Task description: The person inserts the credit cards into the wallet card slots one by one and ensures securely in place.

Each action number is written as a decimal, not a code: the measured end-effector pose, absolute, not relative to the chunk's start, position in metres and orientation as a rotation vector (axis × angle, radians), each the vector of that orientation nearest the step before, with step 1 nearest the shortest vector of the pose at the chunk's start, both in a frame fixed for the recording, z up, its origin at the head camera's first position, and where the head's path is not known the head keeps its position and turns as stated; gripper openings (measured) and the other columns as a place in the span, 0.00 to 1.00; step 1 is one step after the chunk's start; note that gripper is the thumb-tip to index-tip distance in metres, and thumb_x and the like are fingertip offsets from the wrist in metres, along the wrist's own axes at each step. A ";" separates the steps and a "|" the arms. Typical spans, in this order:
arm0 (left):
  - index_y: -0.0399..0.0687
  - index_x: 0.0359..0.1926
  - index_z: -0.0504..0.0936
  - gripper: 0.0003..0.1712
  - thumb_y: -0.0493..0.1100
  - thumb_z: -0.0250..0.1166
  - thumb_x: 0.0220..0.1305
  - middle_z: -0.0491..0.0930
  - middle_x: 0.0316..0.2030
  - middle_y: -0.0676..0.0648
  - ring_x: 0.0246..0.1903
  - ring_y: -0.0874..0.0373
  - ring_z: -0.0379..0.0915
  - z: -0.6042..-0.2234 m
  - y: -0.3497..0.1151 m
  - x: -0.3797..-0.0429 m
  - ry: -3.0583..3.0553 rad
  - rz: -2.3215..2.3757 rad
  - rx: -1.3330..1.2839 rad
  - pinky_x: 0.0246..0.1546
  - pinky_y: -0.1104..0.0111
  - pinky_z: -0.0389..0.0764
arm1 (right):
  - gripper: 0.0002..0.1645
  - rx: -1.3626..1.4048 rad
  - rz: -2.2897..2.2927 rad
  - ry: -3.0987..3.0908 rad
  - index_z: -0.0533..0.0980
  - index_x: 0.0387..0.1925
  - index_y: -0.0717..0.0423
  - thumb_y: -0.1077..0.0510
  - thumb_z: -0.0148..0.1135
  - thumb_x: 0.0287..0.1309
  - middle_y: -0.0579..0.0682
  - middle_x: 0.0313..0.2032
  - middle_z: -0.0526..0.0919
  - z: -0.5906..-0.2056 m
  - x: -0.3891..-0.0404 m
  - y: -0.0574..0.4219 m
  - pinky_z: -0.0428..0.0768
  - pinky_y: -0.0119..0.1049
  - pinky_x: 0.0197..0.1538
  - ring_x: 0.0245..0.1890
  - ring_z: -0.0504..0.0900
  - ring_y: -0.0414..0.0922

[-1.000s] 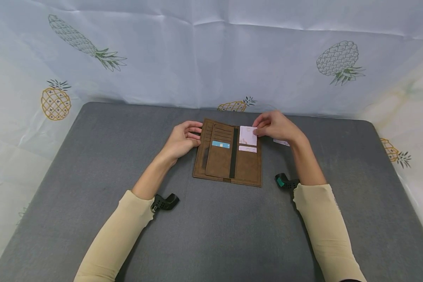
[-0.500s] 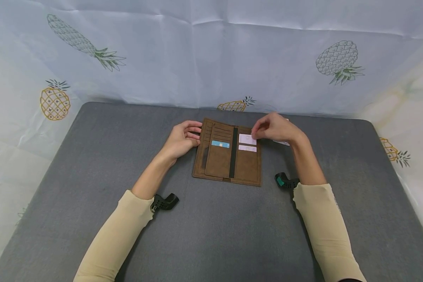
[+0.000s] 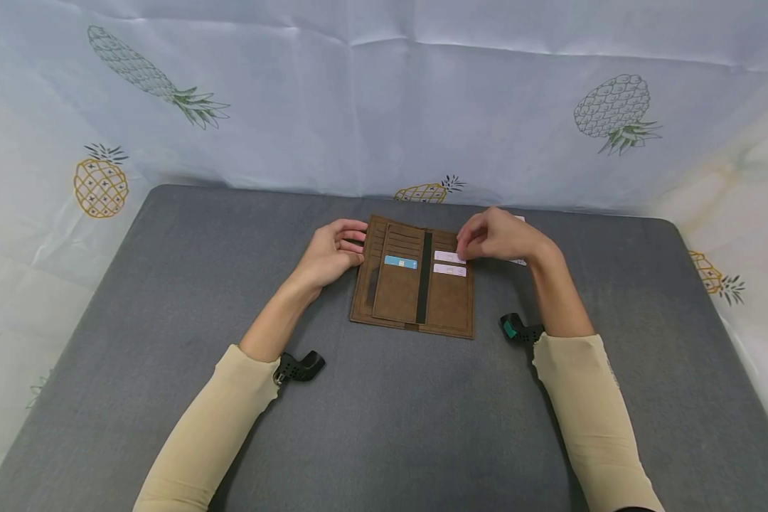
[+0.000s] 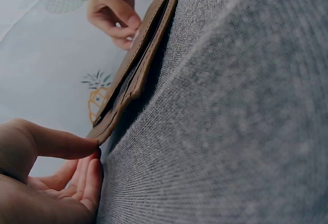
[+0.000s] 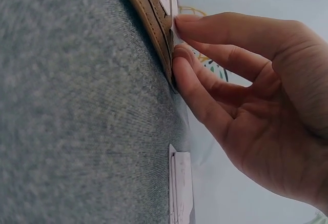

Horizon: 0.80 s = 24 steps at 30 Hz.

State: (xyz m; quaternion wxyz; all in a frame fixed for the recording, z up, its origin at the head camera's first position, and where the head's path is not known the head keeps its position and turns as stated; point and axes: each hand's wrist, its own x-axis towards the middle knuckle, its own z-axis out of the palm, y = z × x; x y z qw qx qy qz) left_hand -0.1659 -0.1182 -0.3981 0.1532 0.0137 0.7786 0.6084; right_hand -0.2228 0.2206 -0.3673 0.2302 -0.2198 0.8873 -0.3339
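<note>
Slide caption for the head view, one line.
Left hand pinches the open wallet by its left edge; right hand grips the upper pink card, just above the lower pink card.

Beneath the left hand [image 3: 333, 249] and the right hand [image 3: 502, 235], a grey table [image 3: 397, 419] is seen, its far corners [image 3: 160, 195] rounded. Beyond both hands it is backed by a pale, creased cloth [image 3: 384, 107] printed with pineapples [image 3: 613, 107]; outward of each hand, more such cloth is hung.

Grey table [image 3: 384, 434]; pale cloth [image 3: 384, 114] beyond.
Table: plain top, rounded far corners. Cloth: creased, hung behind and at both sides; printed with pineapples [image 3: 101, 188], some yellow, others grey-outlined with green leaves.
</note>
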 end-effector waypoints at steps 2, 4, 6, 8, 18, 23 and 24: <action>0.42 0.74 0.74 0.33 0.24 0.62 0.71 0.78 0.64 0.36 0.58 0.42 0.79 -0.398 -0.118 -0.166 2.232 1.745 0.042 0.59 0.58 0.84 | 0.10 -0.612 -0.910 2.442 0.90 0.34 0.59 0.68 0.66 0.69 0.61 0.55 0.87 -0.367 -0.223 0.221 0.82 0.31 0.45 0.58 0.84 0.53; 0.42 0.74 0.74 0.33 0.24 0.62 0.71 0.78 0.64 0.36 0.58 0.42 0.79 -0.398 -0.118 -0.166 2.231 1.745 0.043 0.59 0.58 0.84 | 0.09 -0.615 -0.905 2.443 0.91 0.35 0.59 0.68 0.67 0.69 0.61 0.55 0.87 -0.367 -0.223 0.221 0.82 0.30 0.45 0.59 0.84 0.54; 0.43 0.74 0.74 0.33 0.24 0.62 0.71 0.78 0.64 0.36 0.58 0.42 0.79 -0.398 -0.118 -0.167 2.231 1.745 0.040 0.59 0.58 0.84 | 0.08 -0.604 -0.899 2.443 0.90 0.36 0.60 0.67 0.67 0.70 0.61 0.55 0.88 -0.365 -0.223 0.220 0.83 0.30 0.45 0.57 0.85 0.52; 0.43 0.74 0.74 0.33 0.24 0.63 0.71 0.78 0.64 0.36 0.58 0.42 0.79 -0.398 -0.118 -0.167 2.230 1.746 0.038 0.58 0.59 0.84 | 0.07 -0.583 -0.904 2.432 0.90 0.40 0.61 0.66 0.67 0.71 0.60 0.53 0.89 -0.365 -0.223 0.220 0.83 0.30 0.46 0.52 0.87 0.49; 0.42 0.74 0.74 0.33 0.24 0.62 0.72 0.78 0.64 0.36 0.58 0.42 0.79 -0.398 -0.119 -0.166 2.235 1.739 0.039 0.58 0.58 0.85 | 0.13 -0.457 -1.037 2.456 0.88 0.54 0.59 0.59 0.68 0.74 0.57 0.52 0.92 -0.363 -0.225 0.242 0.83 0.32 0.48 0.47 0.88 0.37; 0.42 0.74 0.74 0.33 0.24 0.63 0.72 0.78 0.64 0.36 0.58 0.42 0.79 -0.397 -0.118 -0.166 2.231 1.741 0.042 0.58 0.59 0.84 | 0.19 -0.352 -1.126 2.462 0.85 0.60 0.59 0.54 0.69 0.75 0.50 0.53 0.92 -0.359 -0.224 0.260 0.85 0.30 0.52 0.48 0.88 0.34; 0.42 0.74 0.74 0.33 0.24 0.63 0.71 0.78 0.64 0.36 0.58 0.42 0.79 -0.397 -0.118 -0.166 2.231 1.741 0.043 0.58 0.59 0.84 | 0.20 -0.341 -1.144 2.462 0.85 0.61 0.60 0.54 0.69 0.75 0.49 0.52 0.92 -0.359 -0.224 0.263 0.86 0.30 0.52 0.47 0.89 0.35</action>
